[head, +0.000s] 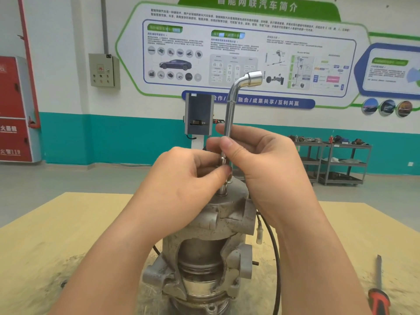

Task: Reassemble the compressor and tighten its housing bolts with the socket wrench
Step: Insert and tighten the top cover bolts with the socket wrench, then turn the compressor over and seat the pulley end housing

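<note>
The grey metal compressor [211, 253] stands upright on the wooden table [52, 242], its top housing just below my hands. A chrome L-shaped socket wrench [229, 105] rises vertically from the top of the housing, its bent socket end pointing right at the top. My right hand [256, 155] grips the wrench shaft between thumb and fingers. My left hand [188, 178] pinches the lower part of the shaft just above the housing, where its lower socket meets the top face. The bolt under the socket is hidden.
A red-handled screwdriver [378, 289] lies at the table's right front. A black cable with a white connector [259, 233] hangs along the compressor's right side. Grey shelving carts [341, 164] stand by the far wall, and a grey device on a post [198, 114] is behind the table.
</note>
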